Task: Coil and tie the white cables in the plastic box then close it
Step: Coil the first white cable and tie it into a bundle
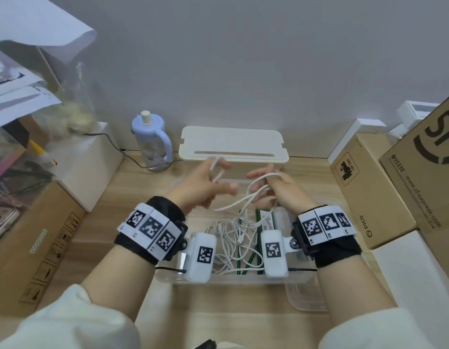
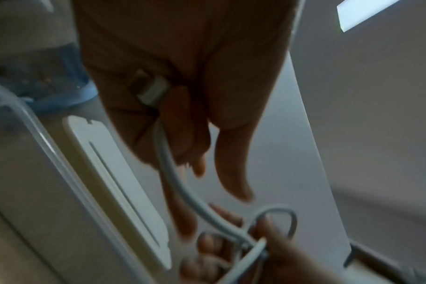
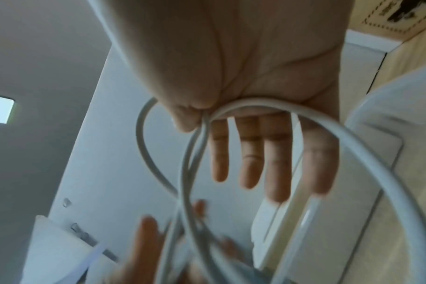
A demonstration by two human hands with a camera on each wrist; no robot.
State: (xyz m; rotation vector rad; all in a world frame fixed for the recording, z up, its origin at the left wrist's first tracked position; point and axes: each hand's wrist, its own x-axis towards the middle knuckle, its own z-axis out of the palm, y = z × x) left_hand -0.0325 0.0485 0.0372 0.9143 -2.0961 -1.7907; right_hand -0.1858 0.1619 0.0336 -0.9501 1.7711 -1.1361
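hands above clear plastic box [image 1: 168, 278] — left hand [image 1: 203, 185] pinching white cable [image 1: 246, 200] end, right hand [image 1: 281, 190] pinching its loops, other fingers straight — more cables inside box.

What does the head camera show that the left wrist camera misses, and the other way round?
Only the head view shows the clear box with loose white cables and green ties inside, the cardboard boxes at the sides, and the clear lid near the right forearm.

Only the left wrist view shows the plug held in the left hand.

Both show the cable running between the left hand and the right hand, the blue bottle and the cream slotted lid behind.
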